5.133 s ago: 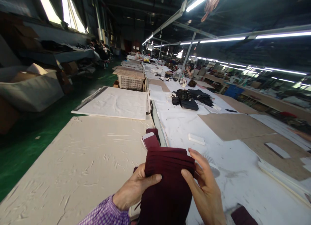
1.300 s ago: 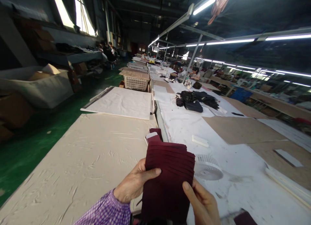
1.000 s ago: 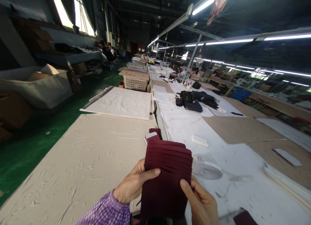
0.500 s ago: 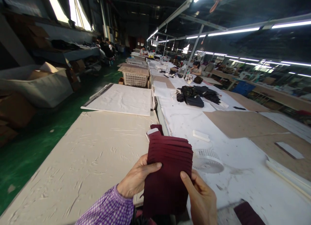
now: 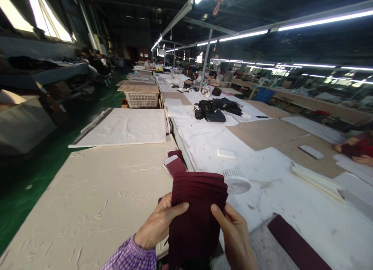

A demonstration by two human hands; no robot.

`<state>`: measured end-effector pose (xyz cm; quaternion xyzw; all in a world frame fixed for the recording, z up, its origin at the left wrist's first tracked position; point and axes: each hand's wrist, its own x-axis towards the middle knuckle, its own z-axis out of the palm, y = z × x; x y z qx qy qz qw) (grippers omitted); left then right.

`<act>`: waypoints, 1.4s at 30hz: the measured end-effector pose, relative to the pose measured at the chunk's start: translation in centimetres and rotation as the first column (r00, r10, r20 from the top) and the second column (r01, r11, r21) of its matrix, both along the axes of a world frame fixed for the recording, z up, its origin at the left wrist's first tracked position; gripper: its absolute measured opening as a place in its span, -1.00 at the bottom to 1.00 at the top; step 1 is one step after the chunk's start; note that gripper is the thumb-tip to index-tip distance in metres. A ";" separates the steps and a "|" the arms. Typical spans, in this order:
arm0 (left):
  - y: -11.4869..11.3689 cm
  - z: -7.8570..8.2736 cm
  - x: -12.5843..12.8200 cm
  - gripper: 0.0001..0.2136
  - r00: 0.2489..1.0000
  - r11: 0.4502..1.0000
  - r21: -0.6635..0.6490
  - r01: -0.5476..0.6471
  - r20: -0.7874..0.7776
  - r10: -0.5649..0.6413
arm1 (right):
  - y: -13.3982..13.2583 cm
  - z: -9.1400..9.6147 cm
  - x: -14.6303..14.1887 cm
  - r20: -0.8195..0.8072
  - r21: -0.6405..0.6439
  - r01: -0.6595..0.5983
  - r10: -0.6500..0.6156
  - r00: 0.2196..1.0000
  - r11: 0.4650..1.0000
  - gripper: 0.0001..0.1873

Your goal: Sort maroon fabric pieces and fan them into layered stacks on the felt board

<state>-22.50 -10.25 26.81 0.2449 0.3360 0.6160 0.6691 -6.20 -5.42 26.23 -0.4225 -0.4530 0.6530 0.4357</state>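
A stack of maroon fabric pieces [image 5: 196, 219] is held upright between my two hands, its layered upper edges fanned in steps. My left hand [image 5: 160, 219] grips the left edge, thumb flat on the front and fingers behind. On the right edge my right hand [image 5: 234, 231] pinches the stack in the same way. Just beyond it, more maroon pieces [image 5: 176, 165] with a white piece on one end lie at the table seam. To the right lies a long maroon fabric strip [image 5: 297, 241] on the white table. The stack's lower end is in dark shadow.
A cream-covered table [image 5: 87, 200] spreads to the left, a white-topped table [image 5: 201, 145] to the right. On the latter are a small white fan [image 5: 236, 180], a white block [image 5: 225, 154] and a dark garment pile [image 5: 215, 110]. At the far right a co-worker's hands [image 5: 354, 151] hold dark maroon fabric.
My view has turned right, bringing the co-worker's hands and more of the maroon strip into sight. Both hands still hold the stack, now slightly lower, with its top edges less spread.
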 end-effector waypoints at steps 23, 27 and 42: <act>13.1 -24.2 22.5 -0.59 0.039 0.823 0.150 0.548 -0.987 0.153 | -6.3 -6.5 37.3 0.638 -0.117 0.566 -0.374 0.673 0.816 -0.64; 13.9 -25.6 23.5 -0.58 -0.198 0.785 0.226 0.576 -0.894 0.403 | -3.0 -9.0 40.5 0.697 -0.206 0.406 -0.158 0.700 0.890 -0.63; 14.5 -26.4 23.7 -0.56 -0.287 0.774 0.164 0.611 -0.866 0.410 | 13.5 -16.3 47.5 0.796 -0.413 0.233 0.224 0.563 0.880 -0.76</act>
